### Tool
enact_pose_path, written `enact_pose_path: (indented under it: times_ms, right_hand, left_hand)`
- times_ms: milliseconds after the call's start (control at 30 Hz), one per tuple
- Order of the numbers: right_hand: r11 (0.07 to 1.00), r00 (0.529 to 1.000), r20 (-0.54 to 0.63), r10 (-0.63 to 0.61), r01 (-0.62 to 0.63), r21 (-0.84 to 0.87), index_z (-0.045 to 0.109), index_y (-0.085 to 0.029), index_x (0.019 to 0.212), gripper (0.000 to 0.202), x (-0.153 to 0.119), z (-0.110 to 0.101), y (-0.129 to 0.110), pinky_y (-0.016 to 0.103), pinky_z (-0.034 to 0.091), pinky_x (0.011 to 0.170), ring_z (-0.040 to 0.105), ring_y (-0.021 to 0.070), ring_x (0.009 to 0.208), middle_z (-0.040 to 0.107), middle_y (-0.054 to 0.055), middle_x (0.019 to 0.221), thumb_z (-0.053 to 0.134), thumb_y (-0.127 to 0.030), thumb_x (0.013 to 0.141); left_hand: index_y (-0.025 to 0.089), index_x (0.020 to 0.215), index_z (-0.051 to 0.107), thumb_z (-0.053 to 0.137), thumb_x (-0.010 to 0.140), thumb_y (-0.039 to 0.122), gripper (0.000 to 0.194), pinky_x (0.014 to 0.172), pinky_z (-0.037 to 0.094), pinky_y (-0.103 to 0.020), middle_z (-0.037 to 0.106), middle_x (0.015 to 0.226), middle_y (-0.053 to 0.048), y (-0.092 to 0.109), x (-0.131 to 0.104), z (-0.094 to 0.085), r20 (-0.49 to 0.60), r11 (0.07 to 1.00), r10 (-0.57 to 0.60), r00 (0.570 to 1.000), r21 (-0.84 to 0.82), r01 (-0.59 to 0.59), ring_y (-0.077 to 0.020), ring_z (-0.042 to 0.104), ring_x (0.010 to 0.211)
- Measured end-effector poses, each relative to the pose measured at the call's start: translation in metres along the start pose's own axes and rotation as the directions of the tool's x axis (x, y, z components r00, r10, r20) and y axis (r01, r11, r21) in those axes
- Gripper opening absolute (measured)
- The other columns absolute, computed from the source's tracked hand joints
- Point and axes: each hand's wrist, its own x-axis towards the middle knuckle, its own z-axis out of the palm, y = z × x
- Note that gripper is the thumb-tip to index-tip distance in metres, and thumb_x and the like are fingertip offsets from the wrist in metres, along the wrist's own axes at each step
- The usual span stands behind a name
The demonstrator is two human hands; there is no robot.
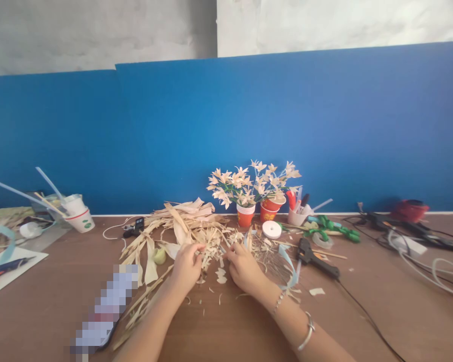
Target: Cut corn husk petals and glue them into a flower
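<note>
My left hand [189, 264] is low over the table at the edge of a heap of pale cut scraps [210, 247], its fingers curled together. Across from it, my right hand [243, 266] has thumb and fingers pinched; a thin sliver shows at the fingertips, too small to name. Between the hands lies a short row of pale petal-shaped pieces [221, 275]. Dried corn husks [181, 226] are piled beyond and left of my left hand. A small greenish roll [159, 256] sits beside that hand. Thin wires [274, 264] and a light blue ribbon [289, 264] lie right of my right hand.
Handmade flowers [241, 183] stand in red paper cups [245, 216] against the blue partition [226, 125]. A white spool [272, 230], green tape [326, 224] and a corded glue gun [317, 259] are on the right. A phone [105, 311] lies left, near a white cup [80, 220].
</note>
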Motion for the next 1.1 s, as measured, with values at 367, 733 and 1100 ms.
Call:
enact_pose_path:
  times_ms: [367,733,1100]
  right_hand:
    - [0.997,0.998,-0.041,-0.05,0.053,0.059,0.063,-0.017,0.081,0.027,-0.001,0.002,-0.002,0.032,0.04,0.079,0.047,0.0204,0.089,0.054,0.007,0.091,0.046,0.002,0.072]
    - [0.997,0.998,-0.027,-0.06,0.061,0.039,0.063,-0.016,0.08,0.023,-0.001,0.002,-0.004,0.033,0.04,0.079,0.047,0.0208,0.088,0.055,0.008,0.09,0.047,-0.001,0.075]
    - [0.953,0.981,-0.162,-0.104,0.145,0.268,0.059,-0.02,0.099,0.025,-0.004,-0.003,-0.03,0.032,0.042,0.077,0.052,0.019,0.085,0.056,0.006,0.091,0.049,-0.007,0.08]
  left_hand:
    - [0.024,0.058,0.066,0.055,0.06,0.009,0.019,0.066,0.04,-0.028,0.067,0.066,-0.001,0.015,-0.007,-0.044,0.392,0.984,-0.068,0.917,0.179,-0.004,-0.0206,0.06,0.069]
    - [0.022,0.059,0.063,0.05,0.059,0.005,0.021,0.071,0.04,-0.03,0.066,0.072,-0.006,0.016,-0.013,-0.025,0.408,0.947,0.003,0.913,0.292,-0.134,-0.0236,0.06,0.077]
    - [0.02,0.072,0.056,0.046,0.072,0.006,0.018,0.071,0.041,-0.029,0.062,0.078,-0.004,0.021,-0.004,-0.023,0.134,0.966,0.036,0.99,0.25,-0.069,-0.0201,0.057,0.079]
